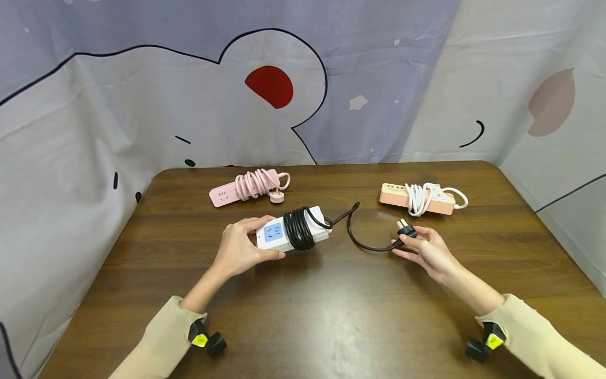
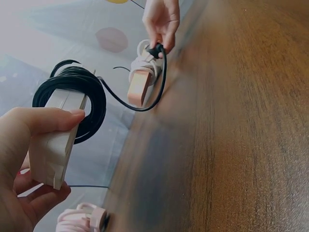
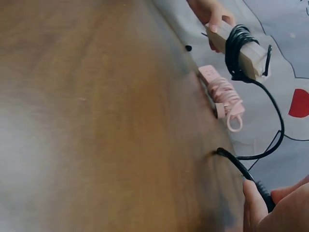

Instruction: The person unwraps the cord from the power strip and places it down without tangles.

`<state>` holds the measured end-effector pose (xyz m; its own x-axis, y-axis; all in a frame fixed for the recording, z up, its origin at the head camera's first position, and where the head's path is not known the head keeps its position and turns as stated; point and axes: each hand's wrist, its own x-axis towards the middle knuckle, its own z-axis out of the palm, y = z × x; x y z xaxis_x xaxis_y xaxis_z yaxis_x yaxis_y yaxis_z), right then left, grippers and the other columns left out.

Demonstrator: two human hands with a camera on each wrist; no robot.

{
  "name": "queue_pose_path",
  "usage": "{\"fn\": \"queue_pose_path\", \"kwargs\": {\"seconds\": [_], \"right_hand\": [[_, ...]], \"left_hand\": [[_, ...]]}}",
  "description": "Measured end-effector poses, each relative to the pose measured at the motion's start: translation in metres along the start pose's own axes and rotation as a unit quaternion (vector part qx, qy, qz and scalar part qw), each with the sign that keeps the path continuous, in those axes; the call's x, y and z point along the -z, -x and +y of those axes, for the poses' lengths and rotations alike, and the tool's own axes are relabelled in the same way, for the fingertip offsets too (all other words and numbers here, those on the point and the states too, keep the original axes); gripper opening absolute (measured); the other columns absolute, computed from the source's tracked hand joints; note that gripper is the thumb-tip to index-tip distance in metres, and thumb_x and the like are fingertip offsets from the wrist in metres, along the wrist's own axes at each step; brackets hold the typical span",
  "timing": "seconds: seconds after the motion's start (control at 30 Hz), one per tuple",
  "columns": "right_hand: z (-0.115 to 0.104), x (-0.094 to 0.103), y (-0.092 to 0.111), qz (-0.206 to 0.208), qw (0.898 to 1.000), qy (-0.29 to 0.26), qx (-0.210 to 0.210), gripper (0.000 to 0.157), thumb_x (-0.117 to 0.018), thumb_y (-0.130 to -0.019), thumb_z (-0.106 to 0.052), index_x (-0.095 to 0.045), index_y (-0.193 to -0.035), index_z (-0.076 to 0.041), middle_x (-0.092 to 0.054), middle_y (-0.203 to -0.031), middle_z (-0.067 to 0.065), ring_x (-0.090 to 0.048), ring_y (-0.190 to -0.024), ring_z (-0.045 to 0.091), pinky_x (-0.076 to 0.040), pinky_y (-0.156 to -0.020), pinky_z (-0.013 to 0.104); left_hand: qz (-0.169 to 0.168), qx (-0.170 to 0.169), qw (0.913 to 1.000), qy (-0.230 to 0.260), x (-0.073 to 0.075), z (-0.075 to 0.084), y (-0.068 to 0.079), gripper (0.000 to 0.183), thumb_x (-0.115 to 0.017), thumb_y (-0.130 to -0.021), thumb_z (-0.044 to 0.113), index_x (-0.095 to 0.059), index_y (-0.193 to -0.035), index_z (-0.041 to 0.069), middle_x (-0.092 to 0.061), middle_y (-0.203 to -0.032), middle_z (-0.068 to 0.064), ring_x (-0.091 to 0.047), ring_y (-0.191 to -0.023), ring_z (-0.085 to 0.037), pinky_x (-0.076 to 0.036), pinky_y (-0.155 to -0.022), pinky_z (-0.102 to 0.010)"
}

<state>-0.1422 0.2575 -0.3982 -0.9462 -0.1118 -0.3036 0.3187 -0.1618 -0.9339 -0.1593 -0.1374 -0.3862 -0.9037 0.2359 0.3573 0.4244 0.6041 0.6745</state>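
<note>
My left hand grips one end of a white power strip with a blue socket face, thumb on the near side and fingers on the far side. Its black cord is wound several times round the strip's middle. From the coil a loose length of cord runs right, bending sharply once, to a black plug. My right hand pinches that plug between thumb and fingers, its metal prongs pointing up and left. In the left wrist view the strip is held up off the tabletop.
A pink power strip wrapped in its pink cord lies at the back left of the brown table. At the back right lies a peach power strip bound with white cord. A patterned curtain hangs behind the table.
</note>
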Motion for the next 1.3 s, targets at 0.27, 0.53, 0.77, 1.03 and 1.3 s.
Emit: {"fn": "queue_pose_path", "kwargs": {"seconds": [0.27, 0.53, 0.77, 1.03, 1.3], "right_hand": [[0.008, 0.009, 0.009, -0.045, 0.995, 0.079, -0.046, 0.045, -0.052, -0.093, -0.001, -0.021, -0.125, 0.009, -0.054, -0.106, 0.007, -0.067, -0.09, 0.008, -0.056, -0.082, 0.033], [0.006, 0.01, 0.011, -0.059, 0.981, 0.175, -0.058, 0.054, -0.052, -0.093, 0.0, -0.016, -0.129, 0.017, -0.05, -0.104, 0.012, -0.067, -0.081, 0.011, -0.057, -0.076, 0.033], [0.0, 0.008, 0.01, -0.061, 0.963, 0.26, -0.048, 0.05, -0.056, -0.089, 0.001, -0.026, -0.125, 0.019, -0.046, -0.108, 0.021, -0.065, -0.076, 0.014, -0.058, -0.071, 0.032], [-0.013, 0.015, 0.008, -0.087, 0.922, 0.376, -0.037, 0.052, -0.059, -0.091, -0.008, -0.032, -0.126, 0.02, -0.054, -0.108, 0.028, -0.065, -0.079, 0.017, -0.058, -0.069, 0.035], [-0.047, 0.014, 0.009, -0.084, 0.815, 0.57, 0.063, 0.038, -0.068, -0.087, -0.021, -0.06, -0.111, 0.007, -0.071, -0.09, 0.009, -0.065, -0.077, 0.016, -0.053, -0.067, 0.033]], "left_hand": [[-0.001, 0.001, 1.0, -0.003, -0.001, -0.001, 0.002, 0.07, -0.094, -0.051, 0.031, -0.071, -0.115, 0.014, -0.073, -0.105, -0.005, -0.062, -0.083, -0.014, -0.051, -0.065, -0.027], [-0.005, 0.0, 1.0, -0.003, -0.003, -0.002, 0.002, 0.072, -0.094, -0.051, 0.031, -0.07, -0.116, 0.012, -0.073, -0.107, -0.006, -0.062, -0.083, -0.014, -0.051, -0.065, -0.023], [-0.007, -0.004, 0.9999, -0.007, -0.004, -0.001, 0.002, 0.072, -0.094, -0.051, 0.032, -0.07, -0.116, 0.011, -0.073, -0.107, -0.006, -0.063, -0.085, -0.015, -0.05, -0.065, -0.023], [-0.01, -0.003, 0.9999, -0.003, -0.004, 0.0, 0.003, 0.072, -0.093, -0.051, 0.031, -0.07, -0.116, 0.011, -0.073, -0.107, -0.006, -0.062, -0.085, -0.015, -0.049, -0.065, -0.023], [-0.008, -0.009, 0.9999, -0.006, -0.003, 0.001, 0.003, 0.072, -0.093, -0.051, 0.032, -0.071, -0.116, 0.011, -0.073, -0.109, -0.005, -0.063, -0.087, -0.015, -0.05, -0.065, -0.023]]}}
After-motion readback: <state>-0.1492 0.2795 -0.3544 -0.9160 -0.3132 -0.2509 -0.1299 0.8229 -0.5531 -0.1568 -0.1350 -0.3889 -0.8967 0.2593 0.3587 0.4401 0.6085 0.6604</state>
